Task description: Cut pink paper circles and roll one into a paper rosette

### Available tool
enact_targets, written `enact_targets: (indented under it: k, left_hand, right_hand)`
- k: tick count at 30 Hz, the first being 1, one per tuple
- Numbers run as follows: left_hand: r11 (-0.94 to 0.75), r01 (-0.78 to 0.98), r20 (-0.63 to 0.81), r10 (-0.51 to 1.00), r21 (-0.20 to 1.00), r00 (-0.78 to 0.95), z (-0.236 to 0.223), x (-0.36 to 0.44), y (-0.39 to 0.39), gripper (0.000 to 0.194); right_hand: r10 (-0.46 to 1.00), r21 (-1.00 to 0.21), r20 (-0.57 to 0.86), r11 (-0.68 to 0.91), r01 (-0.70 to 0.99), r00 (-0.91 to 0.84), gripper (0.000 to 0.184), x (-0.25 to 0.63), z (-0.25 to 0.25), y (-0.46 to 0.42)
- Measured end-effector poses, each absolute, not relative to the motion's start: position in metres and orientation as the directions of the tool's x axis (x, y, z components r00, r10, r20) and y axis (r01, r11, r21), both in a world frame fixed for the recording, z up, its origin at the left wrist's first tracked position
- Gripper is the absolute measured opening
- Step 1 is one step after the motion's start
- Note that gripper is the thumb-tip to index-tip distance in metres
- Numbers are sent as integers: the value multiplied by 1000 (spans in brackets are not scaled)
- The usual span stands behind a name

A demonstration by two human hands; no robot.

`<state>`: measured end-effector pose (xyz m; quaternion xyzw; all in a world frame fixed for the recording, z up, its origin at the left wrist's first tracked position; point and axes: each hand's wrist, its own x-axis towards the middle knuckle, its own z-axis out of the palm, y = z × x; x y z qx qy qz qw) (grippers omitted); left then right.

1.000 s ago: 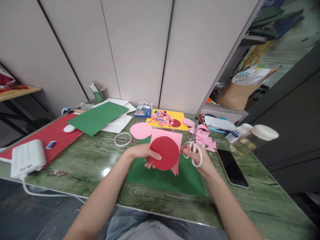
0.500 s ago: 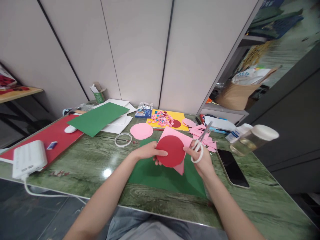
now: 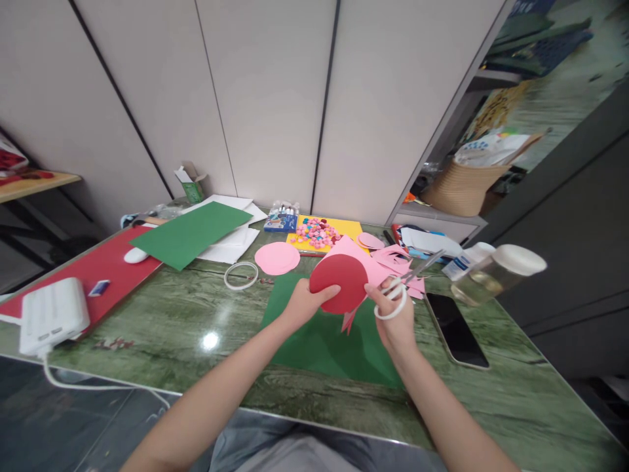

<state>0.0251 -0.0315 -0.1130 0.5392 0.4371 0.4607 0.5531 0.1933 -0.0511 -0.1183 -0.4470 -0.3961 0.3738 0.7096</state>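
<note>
My left hand [image 3: 308, 303] is closed on a red paper circle [image 3: 339, 283], thumb on top, with pink paper [image 3: 376, 272] layered behind it. White-handled scissors [image 3: 392, 303] are in my right hand [image 3: 396, 321], their blades pointing up and to the right, away from the paper. The right thumb and fingertips are at the right edge of the red circle and the pink paper. Below the hands lies a green sheet [image 3: 329, 357] on the table. Pink paper circles [image 3: 276, 258] rest to the left, and pink scraps [image 3: 393, 257] lie behind my right hand.
A yellow sheet [image 3: 354, 228] carries a pile of small pompoms [image 3: 317, 233]. White tape ring [image 3: 241, 276] lies left of the green sheet. On the right are a phone [image 3: 457, 330] and a clear jar [image 3: 496, 275]; a white power bank [image 3: 54, 316] sits at the far left.
The red circle and pink paper have turned clockwise and shifted slightly right and up. In my right hand the scissors have tilted from upright to pointing right.
</note>
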Motion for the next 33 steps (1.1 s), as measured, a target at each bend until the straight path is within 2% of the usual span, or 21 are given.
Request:
enact_targets:
  k: [3, 7, 15, 19, 21, 25, 27, 33]
  left_hand:
    - [7, 49, -17, 975, 999, 223, -109, 25, -34, 35]
    - [-5, 64, -12, 966, 998, 258, -108, 25, -36, 31]
    - [46, -42, -29, 942, 998, 336, -107, 22, -31, 35]
    - [90, -225, -37, 972, 970, 231, -110, 21, -24, 35]
    - [80, -327, -32, 988, 942, 150, -111, 19, -20, 36]
    - [23, -432, -11, 1000, 902, 29, -109, 16, -16, 36]
    - [-2, -456, 1, 1000, 890, -2, -108, 15, -16, 35]
    - [-38, -516, 6, 998, 856, -64, -106, 13, -14, 31]
  right_hand:
    - [872, -933, 247, 332, -141, 424, 34, 194, -119, -50]
    - [870, -935, 247, 330, -131, 427, 34, 196, -120, -49]
    - [939, -960, 183, 234, -152, 291, 31, 199, -112, -49]
    - [944, -972, 231, 235, 13, 237, 26, 202, -105, -52]
    - [966, -972, 224, 211, 104, 132, 30, 202, -104, -55]
    - [983, -983, 83, 108, 149, -163, 32, 192, -107, -64]
    - [966, -983, 32, 77, 166, -258, 31, 186, -111, -68]
    - [957, -980, -27, 31, 195, -288, 35, 180, -115, -71]
